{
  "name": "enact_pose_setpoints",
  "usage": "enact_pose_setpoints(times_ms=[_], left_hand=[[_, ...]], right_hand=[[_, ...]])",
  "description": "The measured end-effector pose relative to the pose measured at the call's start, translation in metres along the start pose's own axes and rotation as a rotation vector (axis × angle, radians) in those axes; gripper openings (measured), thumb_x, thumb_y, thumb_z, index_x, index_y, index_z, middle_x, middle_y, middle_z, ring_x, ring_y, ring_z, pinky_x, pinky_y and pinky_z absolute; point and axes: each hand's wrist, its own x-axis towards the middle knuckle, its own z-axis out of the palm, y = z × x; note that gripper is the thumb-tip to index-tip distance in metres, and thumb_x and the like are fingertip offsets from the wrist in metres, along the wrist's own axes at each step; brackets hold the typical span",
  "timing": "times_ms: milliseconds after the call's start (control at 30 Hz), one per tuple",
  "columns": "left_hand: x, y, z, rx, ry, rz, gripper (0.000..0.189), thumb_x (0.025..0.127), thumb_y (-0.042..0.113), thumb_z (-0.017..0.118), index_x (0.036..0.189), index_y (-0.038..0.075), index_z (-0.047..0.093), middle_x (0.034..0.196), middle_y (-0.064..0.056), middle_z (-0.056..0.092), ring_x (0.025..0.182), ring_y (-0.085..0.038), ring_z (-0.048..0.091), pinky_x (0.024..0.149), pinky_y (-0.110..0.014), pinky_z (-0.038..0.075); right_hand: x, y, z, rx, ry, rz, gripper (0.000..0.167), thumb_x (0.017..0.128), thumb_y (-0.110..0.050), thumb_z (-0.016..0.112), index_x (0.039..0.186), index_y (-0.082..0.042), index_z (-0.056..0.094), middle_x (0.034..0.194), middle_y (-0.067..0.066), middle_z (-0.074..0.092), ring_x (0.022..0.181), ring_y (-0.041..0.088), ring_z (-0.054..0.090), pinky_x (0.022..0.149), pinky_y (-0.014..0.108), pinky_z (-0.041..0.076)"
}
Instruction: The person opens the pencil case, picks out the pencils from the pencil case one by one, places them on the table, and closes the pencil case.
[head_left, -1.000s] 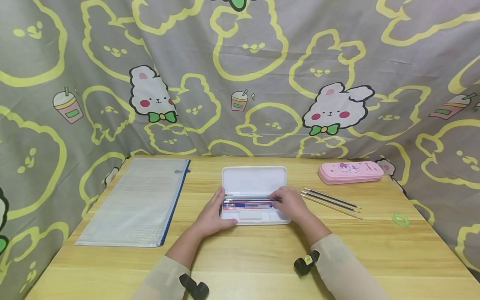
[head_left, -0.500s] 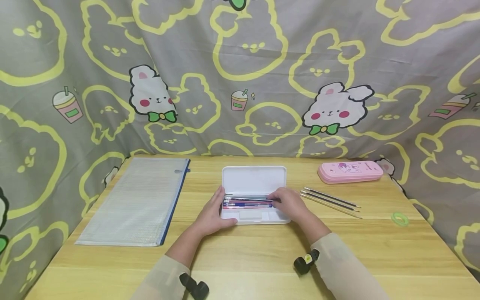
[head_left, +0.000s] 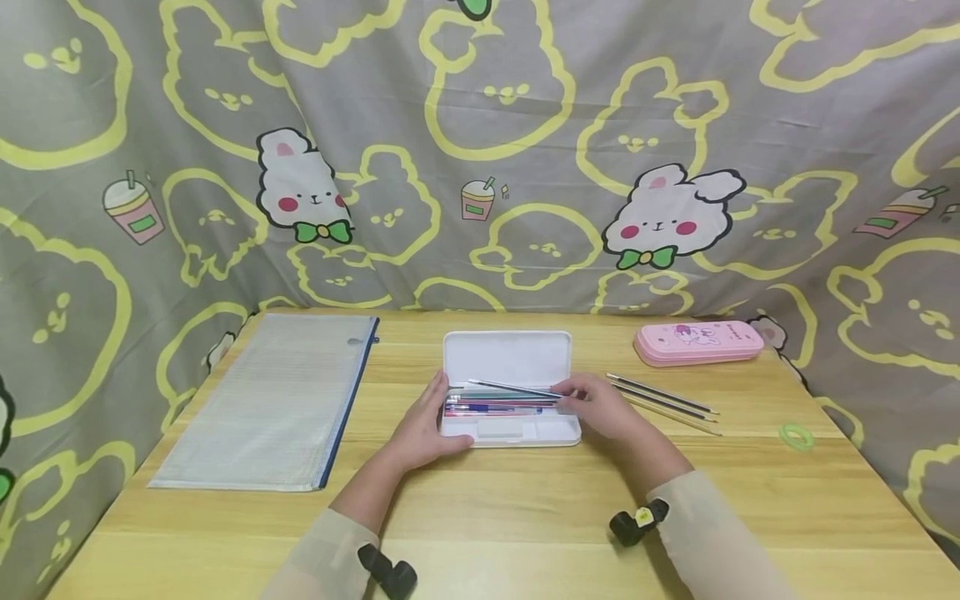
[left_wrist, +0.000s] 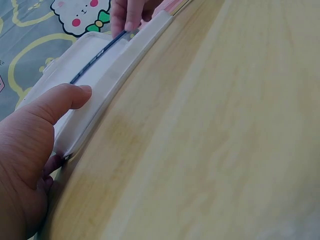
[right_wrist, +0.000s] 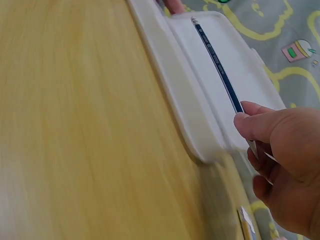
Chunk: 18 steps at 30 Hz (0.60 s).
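Observation:
A white pencil case (head_left: 507,358) lies open on the table, its lid raised at the back. My left hand (head_left: 423,427) holds its left end, thumb at the front edge and fingers along the side. Between thumb and fingers, my right hand (head_left: 606,408) pinches a dark pencil (right_wrist: 218,67) near its lower end. That pencil slants over the case, its eraser end pointing left. Below it several pens and pencils (head_left: 487,409) lie in the long compartment, some with blue or red barrels. A white block (head_left: 500,428) sits in the front section.
To the right, several loose pencils (head_left: 667,398) lie on the table, partly behind my right hand. A closed pink pencil case (head_left: 699,344) stands behind them, and a green ring (head_left: 796,437) lies farther right. On the left is a mesh zip bag (head_left: 266,408). A patterned curtain (head_left: 525,250) borders the back.
My right hand has lifted the dark pencil from among the others in the case and moved slightly right with it. The left hand has stayed at the case's left end.

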Motion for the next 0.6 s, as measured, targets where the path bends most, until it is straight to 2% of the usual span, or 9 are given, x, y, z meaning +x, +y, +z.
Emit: enact_pose_setpoints(times_ms=[233,400,600], left_hand=[[0.0,0.001,0.0,-0.006,-0.001,-0.001,0.116,0.071,0.039,0.083,0.157,0.005,0.013,0.166,-0.013,0.007,0.152,-0.037,0.013,0.122,-0.055,0.019],[0.0,0.001,0.0,-0.006,-0.005,-0.003,0.115,0.071,0.038,0.083,0.157,0.005,0.013,0.166,-0.012,0.007,0.152,-0.037,0.013,0.122,-0.055,0.019],[0.0,0.001,0.0,-0.007,-0.005,-0.007,0.115,0.071,0.038,0.083,0.157,0.005,0.013,0.166,-0.011,0.007,0.152,-0.037,0.013,0.122,-0.055,0.019]], right_hand=[[-0.025,0.015,-0.028,-0.032,0.082,0.028,0.021,0.093,-0.009,0.062,0.111,-0.006,0.072,0.103,0.011,0.067,0.086,0.016,0.053,0.073,0.028,0.044],[-0.049,0.031,-0.05,-0.119,0.121,0.038,0.023,0.094,-0.009,0.06,0.114,-0.006,0.07,0.104,0.01,0.067,0.086,0.015,0.053,0.072,0.027,0.045],[-0.08,0.054,-0.068,-0.236,0.183,0.096,0.019,0.095,-0.013,0.062,0.111,-0.007,0.072,0.108,0.012,0.067,0.092,0.017,0.056,0.08,0.033,0.048]])
